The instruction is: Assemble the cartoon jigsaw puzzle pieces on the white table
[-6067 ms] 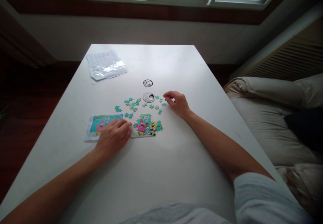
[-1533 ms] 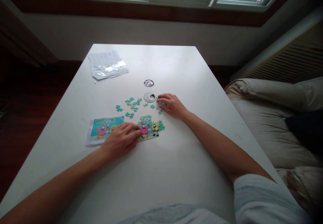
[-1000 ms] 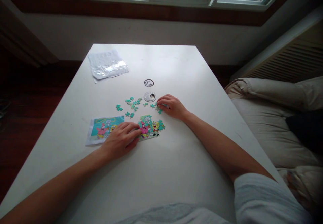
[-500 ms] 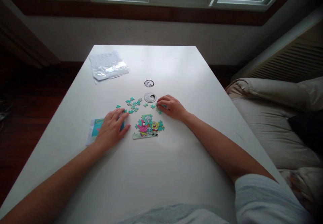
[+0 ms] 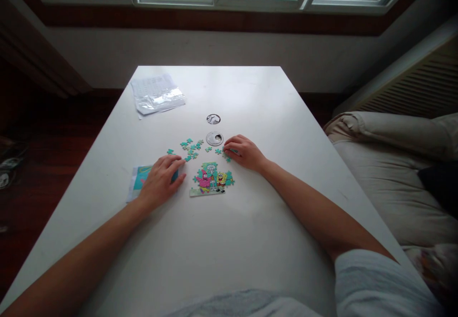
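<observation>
A partly joined cartoon jigsaw puzzle [image 5: 210,181] lies between my hands, with a pink starfish, a pale green figure and a yellow sponge on it. My left hand [image 5: 162,178] rests palm down, fingers spread, across a picture sheet [image 5: 143,178] and hides much of it. Its fingertips reach the near edge of a cluster of loose teal puzzle pieces [image 5: 192,147]. Right of the cluster, my right hand [image 5: 245,151] lies with loosely bent, parted fingers over a few pieces. One puzzle piece [image 5: 218,151] shows just left of its fingertips; those beneath are partly hidden.
Two round fittings, a far one [image 5: 213,119] and a nearer one [image 5: 214,138], are set in the white table [image 5: 250,240]. A clear plastic bag with paper [image 5: 157,94] lies at the far left. A beige sofa [image 5: 372,178] stands to the right, beyond the table edge.
The whole view has shifted slightly, so everything sits a little further right. My left fingertips have shifted slightly at the edge of the loose pieces. My right hand stays in place.
</observation>
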Motion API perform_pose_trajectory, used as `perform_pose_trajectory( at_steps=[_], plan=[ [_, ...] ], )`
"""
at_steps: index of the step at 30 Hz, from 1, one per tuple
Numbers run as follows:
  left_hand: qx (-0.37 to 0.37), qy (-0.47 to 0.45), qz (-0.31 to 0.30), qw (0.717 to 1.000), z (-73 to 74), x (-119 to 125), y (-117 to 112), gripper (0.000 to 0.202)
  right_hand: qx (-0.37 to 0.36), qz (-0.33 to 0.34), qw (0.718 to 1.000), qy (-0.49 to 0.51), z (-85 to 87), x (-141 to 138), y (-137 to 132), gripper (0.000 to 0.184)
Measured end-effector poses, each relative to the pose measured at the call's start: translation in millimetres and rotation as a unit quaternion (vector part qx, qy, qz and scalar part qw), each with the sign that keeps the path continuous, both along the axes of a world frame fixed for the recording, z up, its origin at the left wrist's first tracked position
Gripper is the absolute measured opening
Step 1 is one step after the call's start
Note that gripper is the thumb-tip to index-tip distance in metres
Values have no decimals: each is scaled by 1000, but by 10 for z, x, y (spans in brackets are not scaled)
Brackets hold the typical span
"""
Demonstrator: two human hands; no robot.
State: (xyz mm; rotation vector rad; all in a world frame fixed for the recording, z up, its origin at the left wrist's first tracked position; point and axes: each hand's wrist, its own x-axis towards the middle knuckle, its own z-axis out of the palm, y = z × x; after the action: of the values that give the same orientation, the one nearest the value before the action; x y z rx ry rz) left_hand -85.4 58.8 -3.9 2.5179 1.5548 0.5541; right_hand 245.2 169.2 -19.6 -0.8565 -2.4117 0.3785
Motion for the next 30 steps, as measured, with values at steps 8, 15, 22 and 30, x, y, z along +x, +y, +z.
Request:
perform_pose_trajectory(
  at_steps=[8,15,22,30],
  plan=[
    [3,20,16,1000,-39,9,1,37,16,11,1000,22,-39,20,37,20],
    [15,20,20,999,-66,-13,10,36,23,4,999,22,-64,46,66,18],
    [20,24,30,999,-79,-43,15,36,23,-2,999,32,-77,49,59,17],
    [29,24,57,998,-59,-39,14,33,26,-3,999,33,-77,55,57,18]
  ],
)
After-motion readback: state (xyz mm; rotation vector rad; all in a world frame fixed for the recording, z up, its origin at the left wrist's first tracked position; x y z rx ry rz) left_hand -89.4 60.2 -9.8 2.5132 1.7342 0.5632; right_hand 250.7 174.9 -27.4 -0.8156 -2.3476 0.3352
